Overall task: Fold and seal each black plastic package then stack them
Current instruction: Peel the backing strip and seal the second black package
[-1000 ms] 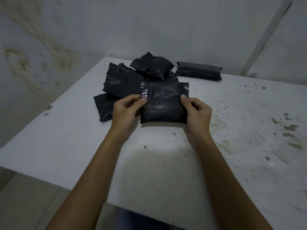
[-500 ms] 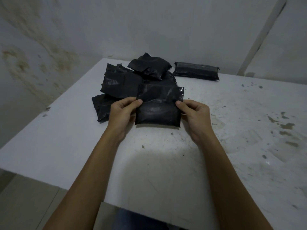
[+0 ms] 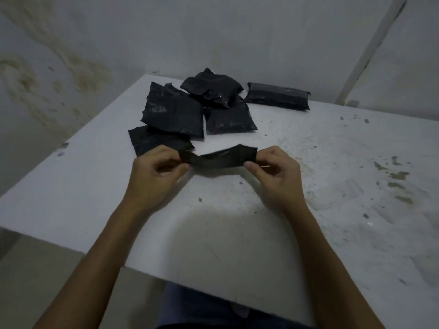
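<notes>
Left hand (image 3: 156, 167) and right hand (image 3: 273, 168) pinch opposite ends of the black package (image 3: 217, 157); it sags between them, soft and light.

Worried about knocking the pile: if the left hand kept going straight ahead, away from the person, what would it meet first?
Probably the nearest flat black package of the pile, just beyond the left hand; depth is unclear.

The single head view looks forward and down from above the near edge of the table (image 3: 308, 245), close over both forearms, facing the far wall (image 3: 237, 32) where the table ends, wide-angle throughout.
</notes>
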